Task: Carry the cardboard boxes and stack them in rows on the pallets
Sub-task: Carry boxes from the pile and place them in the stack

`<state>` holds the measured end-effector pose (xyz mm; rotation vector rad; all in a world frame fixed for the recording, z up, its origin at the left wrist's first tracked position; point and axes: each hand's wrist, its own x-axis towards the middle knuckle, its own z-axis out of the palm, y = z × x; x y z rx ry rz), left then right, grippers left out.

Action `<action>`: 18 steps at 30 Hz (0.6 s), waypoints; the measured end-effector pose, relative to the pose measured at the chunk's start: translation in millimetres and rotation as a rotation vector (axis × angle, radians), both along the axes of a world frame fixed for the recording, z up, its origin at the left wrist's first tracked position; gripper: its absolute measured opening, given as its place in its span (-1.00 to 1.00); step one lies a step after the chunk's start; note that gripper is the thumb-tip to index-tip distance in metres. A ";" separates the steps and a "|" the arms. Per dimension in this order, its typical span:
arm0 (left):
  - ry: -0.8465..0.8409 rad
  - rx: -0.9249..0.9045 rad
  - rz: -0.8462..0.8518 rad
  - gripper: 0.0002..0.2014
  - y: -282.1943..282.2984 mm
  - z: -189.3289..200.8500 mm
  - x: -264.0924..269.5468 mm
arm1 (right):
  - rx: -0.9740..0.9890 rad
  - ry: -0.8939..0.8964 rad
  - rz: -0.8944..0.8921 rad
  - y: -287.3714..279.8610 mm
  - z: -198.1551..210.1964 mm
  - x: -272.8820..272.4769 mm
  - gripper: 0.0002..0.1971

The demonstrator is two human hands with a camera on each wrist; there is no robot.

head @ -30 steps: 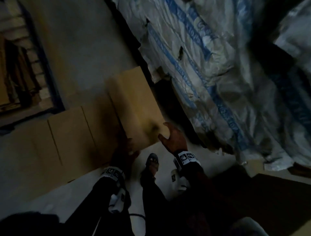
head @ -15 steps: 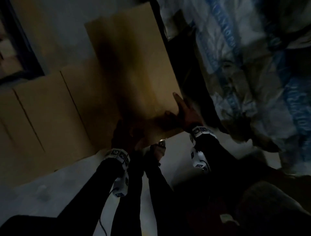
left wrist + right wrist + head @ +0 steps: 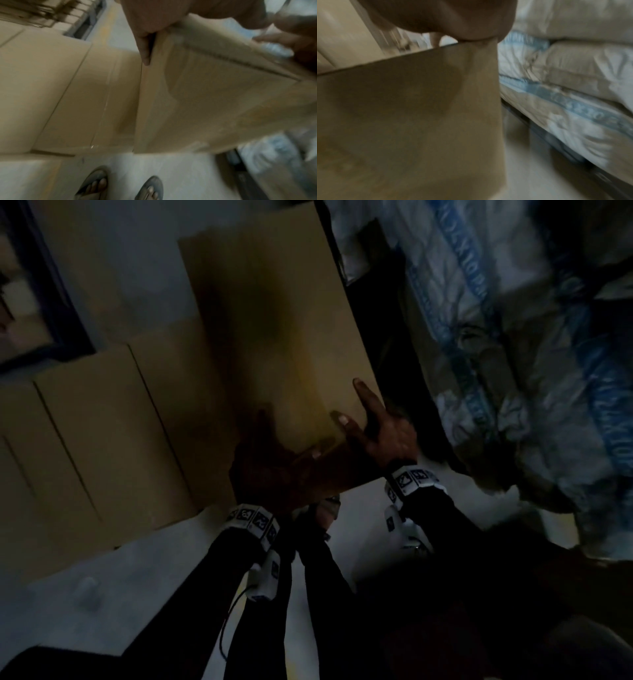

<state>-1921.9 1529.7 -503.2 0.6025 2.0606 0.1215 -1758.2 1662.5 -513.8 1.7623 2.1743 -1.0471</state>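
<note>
Since the earlier frame the cardboard box had risen higher and closer, filling more of the head view. It was held at its near end, the left hand gripping one corner with the thumb on top, the right hand clasping the other, beside the row of boxes and white sacks. Judging by this, carrying was underway; next it would need lowering flush against the row's end

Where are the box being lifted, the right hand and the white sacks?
box (image 3: pixel 281 337), head view, its broad top face.
right hand (image 3: pixel 387 433), head view, back of the hand at the box's near right corner.
white sacks (image 3: pixel 573 94), right wrist view, blue-printed side.
</note>
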 end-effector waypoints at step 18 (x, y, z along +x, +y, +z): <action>0.469 0.629 -0.314 0.30 -79.5 319.8 -65.4 | 0.487 0.372 -0.213 -131.7 321.3 -12.5 -0.12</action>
